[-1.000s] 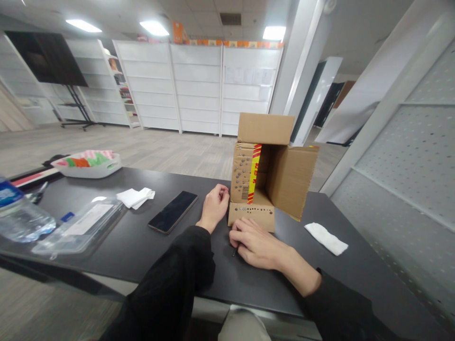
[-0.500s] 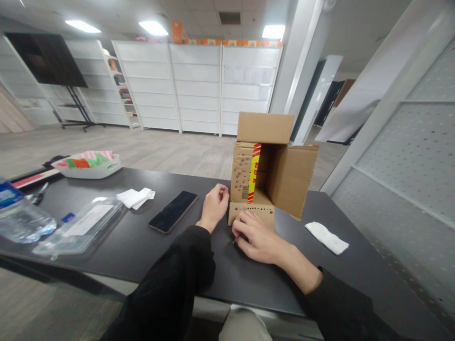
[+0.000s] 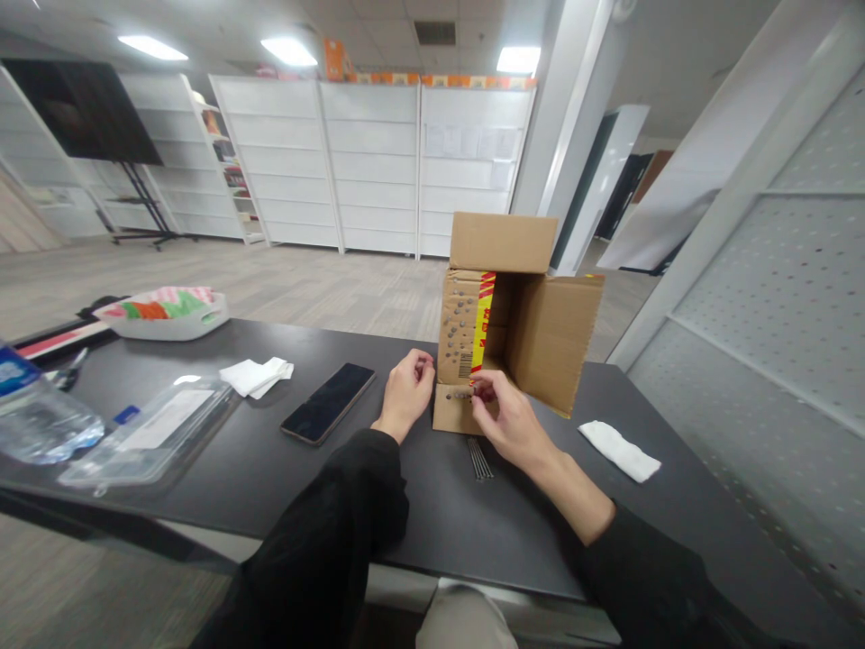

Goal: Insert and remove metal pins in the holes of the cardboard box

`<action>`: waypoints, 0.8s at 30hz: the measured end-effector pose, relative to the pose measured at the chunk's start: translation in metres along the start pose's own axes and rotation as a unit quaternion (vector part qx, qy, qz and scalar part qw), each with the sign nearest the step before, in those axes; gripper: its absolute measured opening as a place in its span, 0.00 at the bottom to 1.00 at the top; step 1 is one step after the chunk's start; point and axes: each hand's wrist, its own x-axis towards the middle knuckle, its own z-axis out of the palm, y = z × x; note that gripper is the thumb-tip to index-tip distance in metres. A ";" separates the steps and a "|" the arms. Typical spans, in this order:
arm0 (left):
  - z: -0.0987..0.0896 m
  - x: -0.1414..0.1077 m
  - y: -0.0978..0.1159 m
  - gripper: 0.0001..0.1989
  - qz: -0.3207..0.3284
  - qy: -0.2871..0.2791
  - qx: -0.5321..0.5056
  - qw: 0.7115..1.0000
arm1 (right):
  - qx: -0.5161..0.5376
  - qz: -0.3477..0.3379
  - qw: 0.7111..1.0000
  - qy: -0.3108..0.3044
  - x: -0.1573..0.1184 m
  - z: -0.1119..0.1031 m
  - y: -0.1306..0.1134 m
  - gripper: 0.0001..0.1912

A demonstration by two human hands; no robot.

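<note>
My right hand is in a pinch at the top of the front flap of an open cardboard box. A thin metal piece, seemingly a nail, shows faintly at its fingertips. Several long thin nails lie side by side on the table just below the flap. Round grey heads dot the box's left front panel, and a row of holes and heads runs along the flap, partly hidden by my right hand. My left hand rests left of the box with its fingers curled closed; what they hold, if anything, is hidden.
A phone lies left of my left hand. Farther left are folded tissues, a clear plastic case, a water bottle and a white basket. Another tissue lies right of the box. A perforated panel borders the right side.
My right hand has risen from the tabletop in front of the flap to the flap's upper edge, uncovering the row of nails. My left hand stays in place.
</note>
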 end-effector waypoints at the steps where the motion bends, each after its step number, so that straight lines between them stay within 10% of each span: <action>1: 0.000 0.000 -0.001 0.06 0.000 0.000 0.000 1.000 | 0.004 0.005 1.000 0.013 0.000 0.000 0.002 0.13; 24: -0.038 -0.009 0.005 0.06 0.021 0.053 0.151 0.987 | 0.015 0.013 1.000 0.014 0.002 0.004 0.017 0.09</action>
